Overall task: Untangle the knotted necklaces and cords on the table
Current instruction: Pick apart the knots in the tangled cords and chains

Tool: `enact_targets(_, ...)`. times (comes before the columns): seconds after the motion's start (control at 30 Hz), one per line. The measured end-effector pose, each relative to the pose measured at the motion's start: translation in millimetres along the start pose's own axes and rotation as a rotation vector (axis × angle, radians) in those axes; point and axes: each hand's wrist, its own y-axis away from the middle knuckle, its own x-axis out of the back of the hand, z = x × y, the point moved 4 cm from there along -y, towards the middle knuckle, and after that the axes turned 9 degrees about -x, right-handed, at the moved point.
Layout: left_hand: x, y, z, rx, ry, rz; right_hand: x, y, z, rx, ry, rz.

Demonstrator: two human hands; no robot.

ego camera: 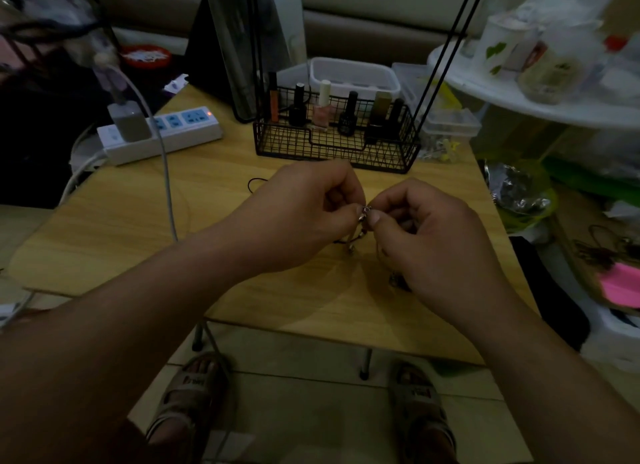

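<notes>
Both hands meet above the middle of a small wooden table [145, 241]. My left hand [298, 217] and my right hand [436, 241] pinch a small silver clasp or knot of a necklace [364, 212] between thumb and fingertips. A short length of the necklace with small beads hangs below the pinch toward the tabletop. A dark pendant or charm [398, 282] shows under my right hand. A thin black cord [255, 183] lies on the table behind my left hand, mostly hidden by it.
A black wire basket [332, 144] with nail polish bottles stands just behind the hands. A white power strip [162, 131] with a charger and cable lies at the back left. Plastic boxes sit at the back right. A round white shelf [533, 92] and clutter crowd the right side.
</notes>
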Motion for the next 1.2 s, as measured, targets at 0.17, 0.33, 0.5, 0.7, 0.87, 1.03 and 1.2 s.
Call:
enact_targets(0.17,-2,2,1,-0.053,-0.09,-0.003,0,0,-1,-0.003,0.046,-0.012)
enact_targets(0.33,-2,3,4,-0.055,-0.132,0.042,3,-4,1,-0.088,-0.093,-0.008)
enact_targets(0.5,-6,5,4,-0.049,-0.134,0.008,0,-2,1,-0.07,-0.067,0.011)
enact_targets(0.7,-8,5,-1,0.014,-0.139,0.016,0,0,0,0.0,0.018,0.052)
enact_targets(0.87,-11,5,-2,0.079,-0.051,0.014,-3,3,-4,0.084,0.142,0.078)
enact_targets(1.03,-13,4,-1,0.122,0.014,0.053,-5,3,-6,0.137,0.17,0.097)
enact_targets(1.2,-13,4,0,0.146,0.059,0.101,-4,2,-3,0.064,0.023,0.054)
